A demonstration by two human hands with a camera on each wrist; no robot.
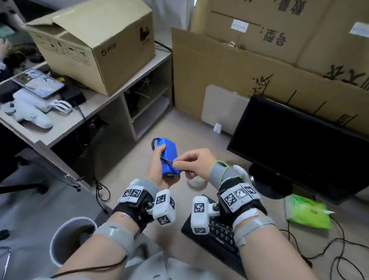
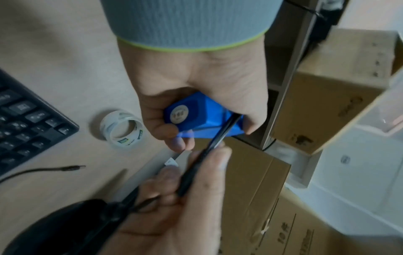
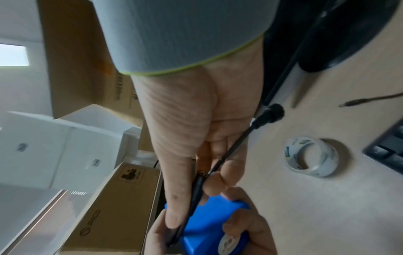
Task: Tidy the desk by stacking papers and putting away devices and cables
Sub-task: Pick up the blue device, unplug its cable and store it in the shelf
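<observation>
A blue battery pack [image 1: 167, 157] [image 2: 196, 117] [image 3: 207, 229] is held above the desk. My left hand [image 1: 159, 164] [image 2: 196, 89] grips it, fingers and thumb curled round its sides. A black cable [image 1: 169, 160] [image 2: 207, 153] [image 3: 229, 153] crosses the pack. My right hand [image 1: 196, 162] [image 3: 191, 138] pinches that cable between thumb and fingers just right of the pack. The cable carries a round black connector [image 3: 270, 112] behind my right hand.
A tape roll [image 1: 196, 181] [image 2: 121, 129] [image 3: 311, 157] lies on the desk beside a black keyboard [image 1: 215, 236] [image 2: 26, 120]. A black monitor [image 1: 305, 147] stands at right, a green tissue pack [image 1: 307, 210] and loose cables [image 1: 339, 249] near it. Cardboard boxes [image 1: 93, 40] stand behind and left.
</observation>
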